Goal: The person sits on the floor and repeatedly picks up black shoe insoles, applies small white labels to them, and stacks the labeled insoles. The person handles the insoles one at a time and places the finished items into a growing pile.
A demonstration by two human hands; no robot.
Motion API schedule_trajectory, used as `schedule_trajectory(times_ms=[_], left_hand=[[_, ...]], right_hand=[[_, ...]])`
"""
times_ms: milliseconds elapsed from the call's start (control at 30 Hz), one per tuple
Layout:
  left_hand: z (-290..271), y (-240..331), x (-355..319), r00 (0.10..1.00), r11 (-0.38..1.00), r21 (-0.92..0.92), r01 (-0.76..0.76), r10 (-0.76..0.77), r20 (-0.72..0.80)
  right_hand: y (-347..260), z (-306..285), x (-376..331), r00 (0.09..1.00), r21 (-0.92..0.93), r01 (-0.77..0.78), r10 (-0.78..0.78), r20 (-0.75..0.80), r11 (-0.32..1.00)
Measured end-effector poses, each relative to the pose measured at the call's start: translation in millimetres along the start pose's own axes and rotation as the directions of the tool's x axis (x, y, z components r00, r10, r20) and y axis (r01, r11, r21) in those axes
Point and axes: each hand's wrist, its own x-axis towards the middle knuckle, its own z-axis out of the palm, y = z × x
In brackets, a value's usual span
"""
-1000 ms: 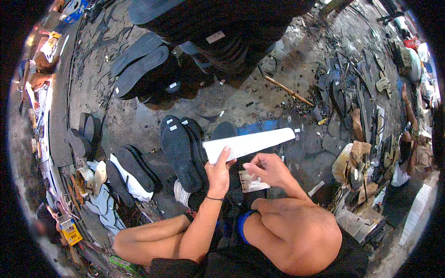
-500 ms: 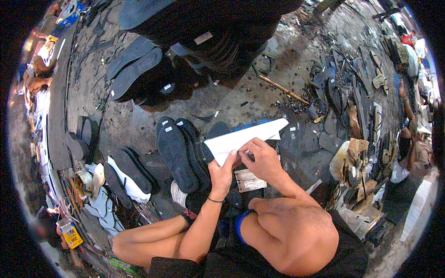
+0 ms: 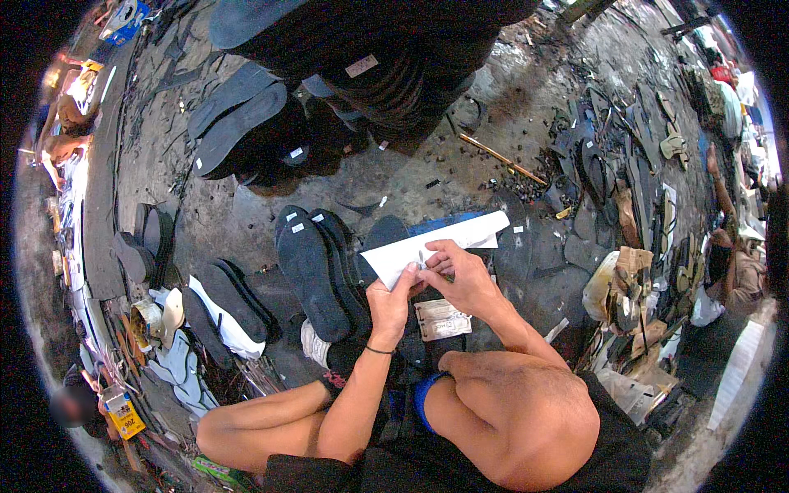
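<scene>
A long white sole-shaped sheet (image 3: 472,232) lies tilted across the middle of the view. My left hand (image 3: 389,301) grips its near left end from below. My right hand (image 3: 461,274) is closed on its lower edge just to the right, fingertips pinching at the sheet beside the left thumb. Under my hands a small pale printed card (image 3: 442,319) lies flat above my knee. A row of black shoe soles (image 3: 311,273) with small white stickers lies on the ground just left of my left hand.
More black soles (image 3: 237,130) are stacked at the upper left, others (image 3: 228,306) on a white sheet at left. A dark heap (image 3: 386,57) fills the top. A wooden stick (image 3: 501,159) and scrap piles (image 3: 633,205) lie right. Another person (image 3: 735,263) sits at far right.
My right hand left the small card and came up onto the white sheet next to my left hand. The sheet has shifted a little toward me and the left.
</scene>
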Motion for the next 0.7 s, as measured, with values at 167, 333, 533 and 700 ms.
schedule_trajectory(times_ms=[167,333,533,700], left_hand=[[-0.2,0.5,-0.6,1.000,0.999,-0.049,-0.010,0.011,0.019],[-2.4,0.4,-0.4,0.996,0.978,-0.185,0.091,-0.086,0.034],[-1.5,-8.5,4.2,0.999,0.991,-0.123,0.051,-0.050,0.011],[-2.8,-20.7,-17.3,0.801,0.830,-0.032,0.556,-0.526,0.287]], right_hand=[[-2.9,-4.0,-0.9,0.994,-0.147,0.111,-0.109,0.019,0.983],[-1.5,-1.2,0.7,0.999,0.038,-0.036,0.036,-0.010,0.999],[-12.7,-4.0,-4.1,0.998,-0.075,0.054,-0.056,-0.026,0.996],[1.8,-2.7,11.3,0.992,0.109,-0.044,0.056,-0.115,0.993]])
